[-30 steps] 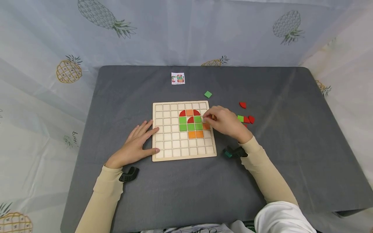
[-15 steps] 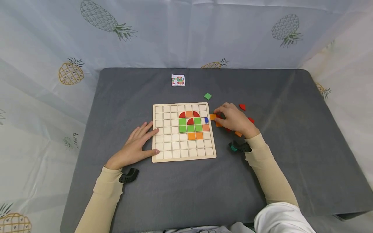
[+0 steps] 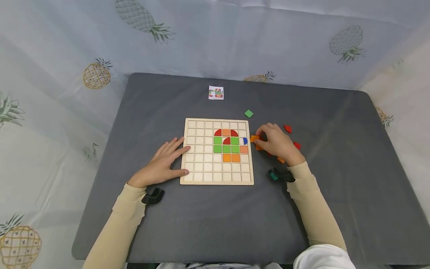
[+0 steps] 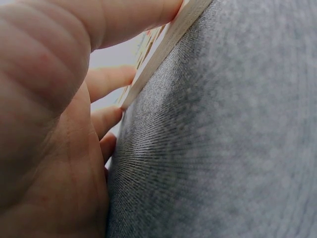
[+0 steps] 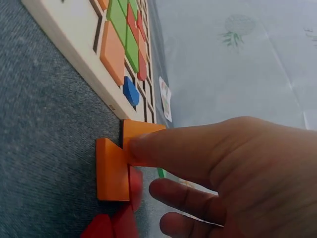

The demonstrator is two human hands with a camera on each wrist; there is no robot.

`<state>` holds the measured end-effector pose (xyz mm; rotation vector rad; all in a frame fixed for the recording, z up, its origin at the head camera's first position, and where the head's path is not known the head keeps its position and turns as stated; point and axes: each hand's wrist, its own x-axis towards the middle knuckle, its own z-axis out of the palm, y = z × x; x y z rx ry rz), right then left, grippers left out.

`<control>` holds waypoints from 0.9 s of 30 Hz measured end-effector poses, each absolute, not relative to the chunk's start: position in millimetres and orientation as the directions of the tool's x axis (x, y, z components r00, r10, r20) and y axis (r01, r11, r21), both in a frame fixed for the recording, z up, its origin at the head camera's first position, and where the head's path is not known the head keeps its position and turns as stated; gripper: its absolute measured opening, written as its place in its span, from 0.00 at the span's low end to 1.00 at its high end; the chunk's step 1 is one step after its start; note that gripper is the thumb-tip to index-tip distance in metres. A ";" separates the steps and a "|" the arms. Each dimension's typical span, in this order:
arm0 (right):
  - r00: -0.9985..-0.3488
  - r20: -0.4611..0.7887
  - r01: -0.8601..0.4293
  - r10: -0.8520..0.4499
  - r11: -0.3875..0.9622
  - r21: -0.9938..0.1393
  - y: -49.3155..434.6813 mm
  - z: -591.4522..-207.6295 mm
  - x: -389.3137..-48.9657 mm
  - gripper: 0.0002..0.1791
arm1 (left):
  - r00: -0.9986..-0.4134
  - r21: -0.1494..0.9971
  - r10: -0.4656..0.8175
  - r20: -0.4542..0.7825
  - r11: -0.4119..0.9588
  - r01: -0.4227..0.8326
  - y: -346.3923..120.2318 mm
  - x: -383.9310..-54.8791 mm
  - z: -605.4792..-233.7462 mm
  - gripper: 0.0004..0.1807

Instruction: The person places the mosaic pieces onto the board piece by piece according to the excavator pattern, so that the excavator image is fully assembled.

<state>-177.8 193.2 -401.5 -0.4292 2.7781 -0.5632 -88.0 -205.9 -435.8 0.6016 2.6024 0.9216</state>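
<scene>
My left hand (image 3: 161,164) rests with spread fingers on the left edge of a wooden grid board (image 3: 199,177), its thumb (image 4: 133,20) lying on the rim. Beyond the board's right edge, my right hand (image 3: 277,142) has its thumb and index finger about an orange square tile (image 5: 143,130). The thumb tip touches that tile; the index fingertip is hidden in the right wrist view. A second orange tile (image 5: 111,171) leans close by, with red pieces (image 5: 134,186) beside it. Green, red and orange tiles (image 3: 226,148) sit in the grid, and a small blue piece (image 3: 245,141) lies in a right-hand cell.
Behind the board lie a small printed pattern card (image 3: 216,92) and a loose green tile (image 3: 248,113). Red pieces (image 3: 287,129) are scattered to the right, and an orange tile (image 3: 280,160) is partly under the right wrist. Grey cloth (image 3: 208,220) covers the table.
My right hand has moved from the board's right side to the loose tiles, leaving the blue piece visible in its cell. The left hand stays on the board. The head view has shifted slightly.
</scene>
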 end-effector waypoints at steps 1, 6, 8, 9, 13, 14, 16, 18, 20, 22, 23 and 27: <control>-0.919 -0.205 -0.230 -0.338 0.878 -0.420 193.5 -401.1 -177.4 0.14 | -0.861 0.651 0.484 -0.157 0.706 0.278 -205.9 -88.1 -435.4 0.46; -0.923 -0.179 -0.219 -0.342 0.846 -0.486 197.5 -396.7 -174.3 0.10 | -0.852 0.653 0.492 -0.177 0.706 0.273 -205.7 -88.7 -433.7 0.46; -0.924 -0.162 -0.217 -0.347 0.823 -0.525 198.6 -393.3 -172.6 0.10 | -0.851 0.655 0.494 -0.178 0.705 0.272 -205.3 -89.5 -433.2 0.46; -0.924 -0.156 -0.215 -0.349 0.812 -0.542 198.3 -391.3 -171.5 0.10 | -0.851 0.657 0.494 -0.180 0.704 0.270 -205.3 -89.9 -432.8 0.46; -0.906 -0.158 -0.228 -0.392 0.768 -0.598 192.7 -383.2 -167.8 0.08 | -0.854 0.664 0.489 -0.180 0.701 0.261 -206.3 -90.1 -431.7 0.46; -0.900 -0.160 -0.233 -0.405 0.758 -0.609 190.3 -381.3 -166.8 0.08 | -0.855 0.663 0.487 -0.179 0.702 0.261 -206.8 -89.9 -431.5 0.46; -0.885 -0.160 -0.248 -0.437 0.734 -0.632 185.3 -377.8 -164.5 0.07 | -0.857 0.663 0.484 -0.177 0.702 0.259 -207.5 -89.6 -431.0 0.46; -0.874 -0.162 -0.256 -0.458 0.717 -0.648 179.7 -374.8 -162.1 0.07 | -0.859 0.663 0.482 -0.176 0.703 0.258 -208.2 -89.5 -430.4 0.46; -0.861 -0.167 -0.268 -0.480 0.708 -0.654 175.4 -373.9 -158.6 0.06 | -0.857 0.665 0.483 -0.181 0.702 0.256 -208.1 -89.1 -430.3 0.46; -0.847 -0.169 -0.288 -0.504 0.702 -0.651 170.9 -373.8 -155.9 0.06 | -0.855 0.669 0.485 -0.183 0.699 0.253 -208.2 -89.2 -430.2 0.46; -0.840 -0.168 -0.299 -0.516 0.698 -0.651 168.6 -374.0 -154.9 0.05 | -0.855 0.669 0.485 -0.184 0.699 0.253 -208.3 -89.4 -430.2 0.46; -0.802 -0.160 -0.351 -0.576 0.671 -0.653 158.1 -376.8 -152.6 0.05 | -0.856 0.665 0.482 -0.184 0.703 0.253 -208.7 -90.1 -430.9 0.46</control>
